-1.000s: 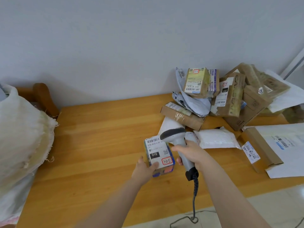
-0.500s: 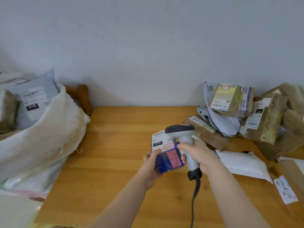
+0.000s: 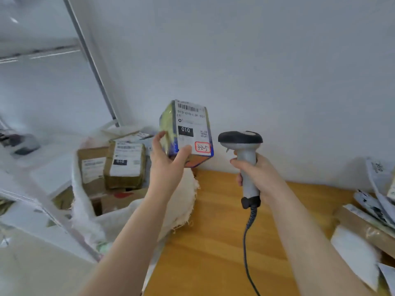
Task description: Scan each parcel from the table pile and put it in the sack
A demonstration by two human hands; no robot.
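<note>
The parcel [image 3: 190, 129] is gripped by curled fingers [image 3: 157, 144] of the left hand [image 3: 165, 167] above the sack [image 3: 183, 201], in which taped boxes [image 3: 126, 165] lie; the scanner [image 3: 243, 146] is clasped in the right hand [image 3: 259, 176].

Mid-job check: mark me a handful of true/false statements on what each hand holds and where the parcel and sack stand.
1. The left hand grips the parcel. True.
2. The right hand holds the scanner by its handle. True.
3. The parcel lies on the table. False: it is held up in the air, off the table.
4. The sack holds nothing. False: taped boxes show inside it.
5. The scanner is cordless. False: a cable hangs from its handle.
</note>
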